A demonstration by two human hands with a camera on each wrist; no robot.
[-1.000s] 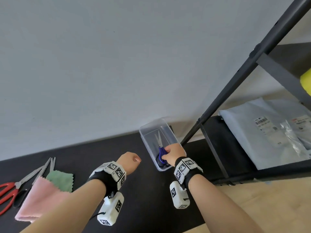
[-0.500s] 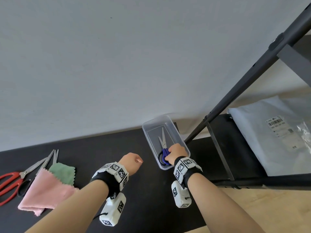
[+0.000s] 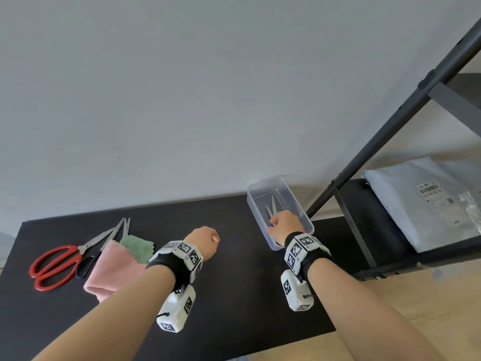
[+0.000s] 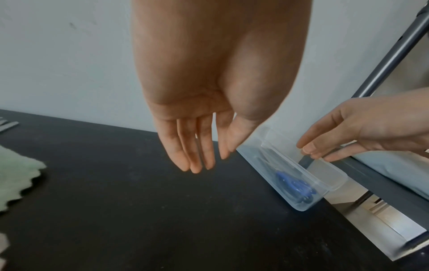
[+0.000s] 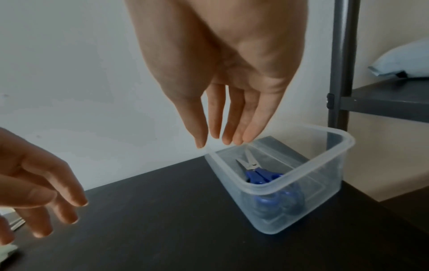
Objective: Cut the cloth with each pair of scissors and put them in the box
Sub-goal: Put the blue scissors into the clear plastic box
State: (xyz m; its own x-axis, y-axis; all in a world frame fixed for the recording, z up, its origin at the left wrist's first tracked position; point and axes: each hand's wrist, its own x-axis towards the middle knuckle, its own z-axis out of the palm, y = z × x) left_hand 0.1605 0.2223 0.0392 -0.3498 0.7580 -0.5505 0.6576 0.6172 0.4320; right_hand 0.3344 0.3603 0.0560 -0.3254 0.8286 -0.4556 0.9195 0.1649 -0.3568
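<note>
A clear plastic box [image 3: 292, 198] [image 5: 325, 161] [image 4: 334, 176] stands at the table's far right with the blue-handled scissors [image 5: 257, 175] [image 3: 270, 208] [image 4: 292, 183] lying inside. My right hand [image 3: 285, 226] [image 5: 223, 139] hovers just above the box's near rim, fingers straight and empty. My left hand [image 3: 205, 239] [image 4: 199, 161] hangs over the middle of the black table [image 3: 234, 295], fingers relaxed, holding nothing. At the left lie red-handled scissors [image 3: 52, 265], black-handled scissors [image 3: 89, 260], a pink cloth [image 3: 114, 269] and a green cloth [image 3: 136, 247].
A dark metal shelf rack [image 3: 385, 142] stands right of the box, its slanted post close behind it. Pale blue packages [image 3: 421, 201] lie on its lower shelf. A grey wall runs behind the table. Wooden floor shows at the lower right.
My right hand has let go of the blue scissors and lifted out of the box, fingers now straight. The view has swung left. The left hand has barely moved.
</note>
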